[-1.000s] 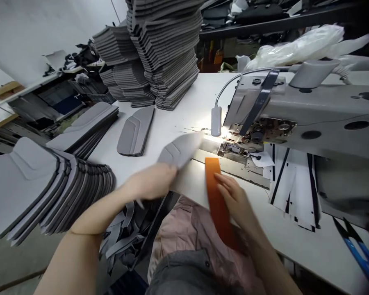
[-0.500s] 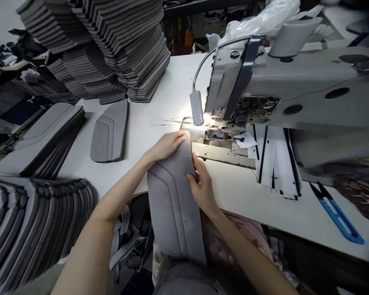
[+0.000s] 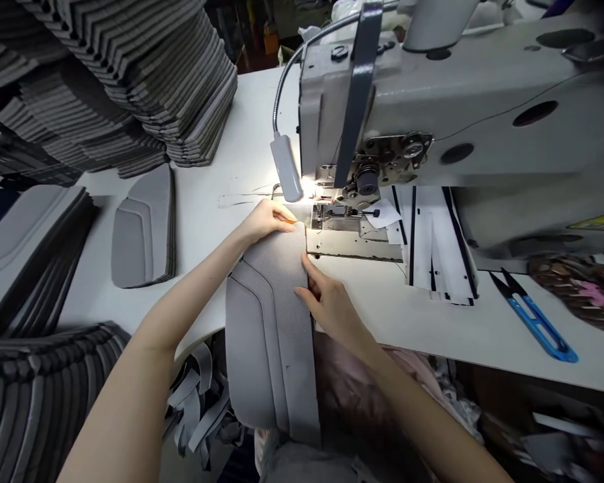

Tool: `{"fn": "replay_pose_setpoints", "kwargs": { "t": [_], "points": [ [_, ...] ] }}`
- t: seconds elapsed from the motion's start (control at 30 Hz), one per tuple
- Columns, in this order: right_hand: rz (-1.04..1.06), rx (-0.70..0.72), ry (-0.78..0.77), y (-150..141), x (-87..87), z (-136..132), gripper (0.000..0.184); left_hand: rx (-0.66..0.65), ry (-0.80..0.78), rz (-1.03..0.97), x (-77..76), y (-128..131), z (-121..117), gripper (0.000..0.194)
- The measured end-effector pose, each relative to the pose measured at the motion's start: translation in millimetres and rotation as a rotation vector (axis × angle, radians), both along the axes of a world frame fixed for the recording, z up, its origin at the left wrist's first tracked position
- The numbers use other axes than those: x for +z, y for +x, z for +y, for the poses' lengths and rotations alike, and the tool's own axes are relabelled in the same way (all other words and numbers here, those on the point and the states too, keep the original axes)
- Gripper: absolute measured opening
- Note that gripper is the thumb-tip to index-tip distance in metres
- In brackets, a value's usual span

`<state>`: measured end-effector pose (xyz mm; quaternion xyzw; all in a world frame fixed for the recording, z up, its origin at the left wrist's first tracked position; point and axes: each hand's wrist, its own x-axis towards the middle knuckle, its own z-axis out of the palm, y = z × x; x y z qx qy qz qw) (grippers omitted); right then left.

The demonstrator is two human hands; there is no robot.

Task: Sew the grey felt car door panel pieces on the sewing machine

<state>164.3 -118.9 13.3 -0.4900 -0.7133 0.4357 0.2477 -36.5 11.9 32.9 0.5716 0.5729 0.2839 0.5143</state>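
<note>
A grey padded fabric panel [image 3: 274, 335] with curved stitched lines hangs over the table's front edge, its upper end close to the sewing machine [image 3: 362, 134]. My left hand [image 3: 266, 221] grips the panel's top end, fingers closed over the edge, where a small bit of orange shows. Pinched on the panel's right edge is my right hand [image 3: 329, 302], thumb on the face and the other fingers partly behind it. The metal needle plate [image 3: 352, 245] lies just right of the panel's top corner. A small lamp [image 3: 286, 168] lights the needle area.
Tall stacks of grey panels [image 3: 181, 87] stand at the back left, with a smaller pile [image 3: 143, 228] nearer. More panels [image 3: 45, 396] fill the left front. White strips with black edges [image 3: 435, 248] lie right of the plate. Blue thread snips [image 3: 538, 322] rest farther right.
The view has shifted, so the machine and stacks appear farther left. The panel's top end has turned slightly, and the orange bit now shows by my left fingers rather than at the right edge.
</note>
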Motion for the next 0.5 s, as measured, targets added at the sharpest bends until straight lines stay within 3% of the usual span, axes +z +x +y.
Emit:
{"fn": "replay_pose_setpoints", "kwargs": {
  "t": [0.13,0.5],
  "points": [
    [-0.077,-0.005,0.000,-5.5,-0.4,6.1,0.060,0.012,0.057,0.107,-9.4,2.4,2.0,0.028],
    [-0.096,0.022,0.039,-5.1,-4.6,7.0,0.060,0.007,-0.011,0.138,-6.1,2.2,5.1,0.026]
  ]
}}
